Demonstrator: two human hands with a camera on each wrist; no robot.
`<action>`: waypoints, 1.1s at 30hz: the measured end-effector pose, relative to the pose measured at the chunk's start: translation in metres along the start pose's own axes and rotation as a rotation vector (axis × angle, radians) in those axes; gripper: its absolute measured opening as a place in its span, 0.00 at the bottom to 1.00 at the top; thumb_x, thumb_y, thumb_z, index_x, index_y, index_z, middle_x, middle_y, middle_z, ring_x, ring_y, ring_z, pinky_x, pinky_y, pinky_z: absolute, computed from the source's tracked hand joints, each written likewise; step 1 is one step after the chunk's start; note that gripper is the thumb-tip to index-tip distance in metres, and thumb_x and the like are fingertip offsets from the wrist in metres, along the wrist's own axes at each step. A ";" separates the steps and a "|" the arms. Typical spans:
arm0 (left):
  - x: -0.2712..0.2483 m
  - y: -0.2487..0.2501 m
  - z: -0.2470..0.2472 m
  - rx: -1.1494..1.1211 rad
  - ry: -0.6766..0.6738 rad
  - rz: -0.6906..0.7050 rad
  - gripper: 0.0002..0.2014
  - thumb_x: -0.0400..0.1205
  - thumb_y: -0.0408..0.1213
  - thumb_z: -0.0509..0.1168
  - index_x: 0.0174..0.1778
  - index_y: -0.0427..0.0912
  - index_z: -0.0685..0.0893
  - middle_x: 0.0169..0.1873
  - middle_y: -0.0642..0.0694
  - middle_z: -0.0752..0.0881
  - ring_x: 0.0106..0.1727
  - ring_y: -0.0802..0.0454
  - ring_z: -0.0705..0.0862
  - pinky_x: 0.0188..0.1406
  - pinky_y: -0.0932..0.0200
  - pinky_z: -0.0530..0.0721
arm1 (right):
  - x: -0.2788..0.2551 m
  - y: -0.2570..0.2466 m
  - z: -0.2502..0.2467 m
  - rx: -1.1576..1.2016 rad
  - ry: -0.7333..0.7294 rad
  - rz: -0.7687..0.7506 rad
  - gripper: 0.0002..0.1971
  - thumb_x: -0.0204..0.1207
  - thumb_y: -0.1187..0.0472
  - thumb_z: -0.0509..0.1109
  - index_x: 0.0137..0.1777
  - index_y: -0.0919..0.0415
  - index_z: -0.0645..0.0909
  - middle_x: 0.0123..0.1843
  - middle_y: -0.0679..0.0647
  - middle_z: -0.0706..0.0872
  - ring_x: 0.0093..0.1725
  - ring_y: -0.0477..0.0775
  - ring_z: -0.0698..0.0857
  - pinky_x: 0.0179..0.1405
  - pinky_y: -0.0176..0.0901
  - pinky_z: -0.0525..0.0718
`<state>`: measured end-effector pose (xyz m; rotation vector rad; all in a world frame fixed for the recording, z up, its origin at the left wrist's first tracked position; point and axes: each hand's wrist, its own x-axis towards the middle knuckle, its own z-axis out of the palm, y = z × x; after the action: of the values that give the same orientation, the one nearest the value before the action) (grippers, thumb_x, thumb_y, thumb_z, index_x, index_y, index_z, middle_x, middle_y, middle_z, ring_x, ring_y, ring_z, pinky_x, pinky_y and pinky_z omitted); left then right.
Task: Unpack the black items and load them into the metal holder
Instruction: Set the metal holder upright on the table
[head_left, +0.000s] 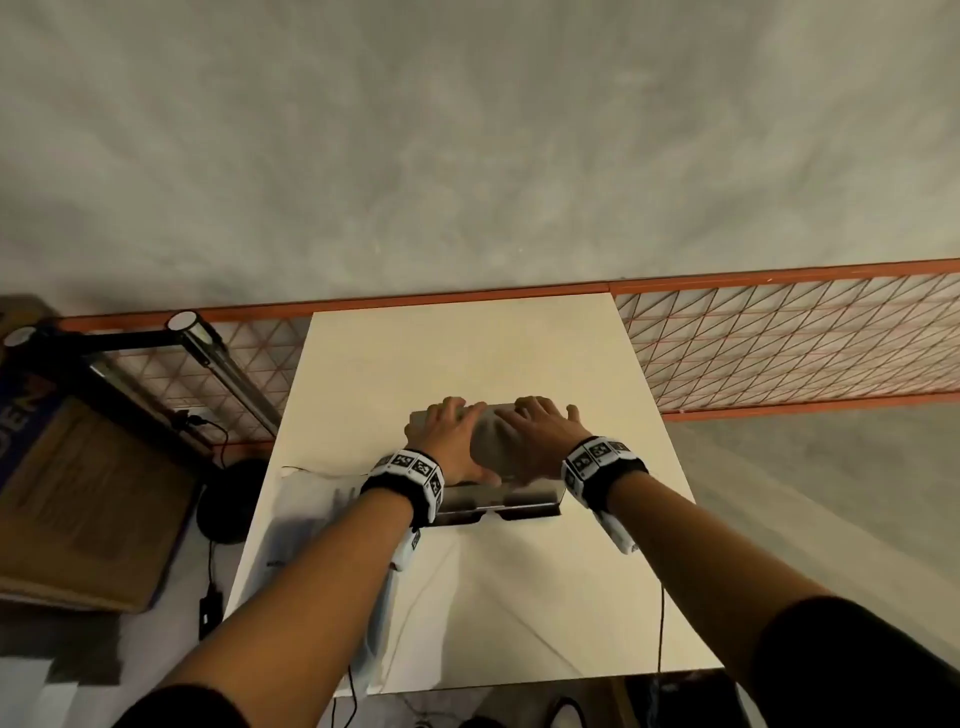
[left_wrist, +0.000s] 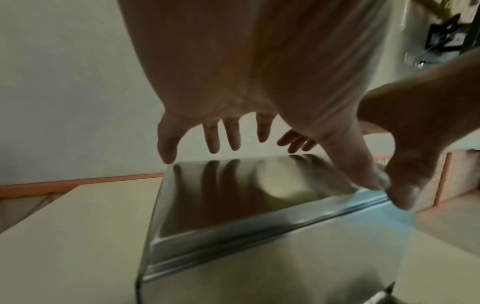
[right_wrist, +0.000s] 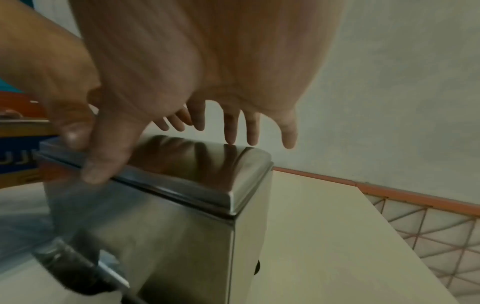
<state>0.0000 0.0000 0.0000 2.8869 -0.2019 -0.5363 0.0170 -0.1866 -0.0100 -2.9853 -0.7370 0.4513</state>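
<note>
The metal holder is a shiny steel box standing mid-table, with its lid on top. My left hand and right hand lie side by side over the lid, fingers straight and spread. In the wrist views the fingers hover just above the lid, and both thumbs touch its near edge. Black items show in the holder's bottom opening, blurred. A clear plastic bag lies to the left of the holder.
The white table backs onto an orange wire-mesh shelf. A cardboard box, a lamp bar and its round black base sit off the table's left side. A cable hangs along the table's right edge.
</note>
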 end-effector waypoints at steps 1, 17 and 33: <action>0.001 -0.001 0.000 0.012 -0.042 -0.001 0.60 0.62 0.68 0.80 0.86 0.61 0.53 0.85 0.48 0.54 0.85 0.39 0.56 0.77 0.28 0.67 | 0.001 0.000 0.000 0.006 -0.025 -0.014 0.60 0.51 0.24 0.77 0.81 0.41 0.54 0.75 0.56 0.67 0.76 0.67 0.67 0.63 0.79 0.70; 0.014 -0.021 0.014 0.129 -0.083 -0.003 0.68 0.59 0.67 0.82 0.88 0.61 0.45 0.85 0.47 0.53 0.85 0.39 0.51 0.76 0.28 0.69 | 0.012 -0.010 -0.004 -0.039 -0.052 -0.002 0.65 0.46 0.27 0.81 0.82 0.40 0.49 0.77 0.57 0.66 0.76 0.65 0.64 0.65 0.77 0.70; 0.017 -0.023 0.009 0.127 -0.070 0.027 0.67 0.56 0.69 0.81 0.87 0.63 0.48 0.79 0.47 0.60 0.80 0.38 0.60 0.72 0.34 0.71 | 0.014 -0.008 -0.005 0.059 -0.038 0.017 0.61 0.47 0.33 0.84 0.80 0.35 0.55 0.72 0.52 0.69 0.71 0.62 0.68 0.60 0.65 0.73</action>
<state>0.0146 0.0182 -0.0194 2.9856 -0.2947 -0.6418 0.0264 -0.1730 -0.0078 -2.9383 -0.6891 0.5217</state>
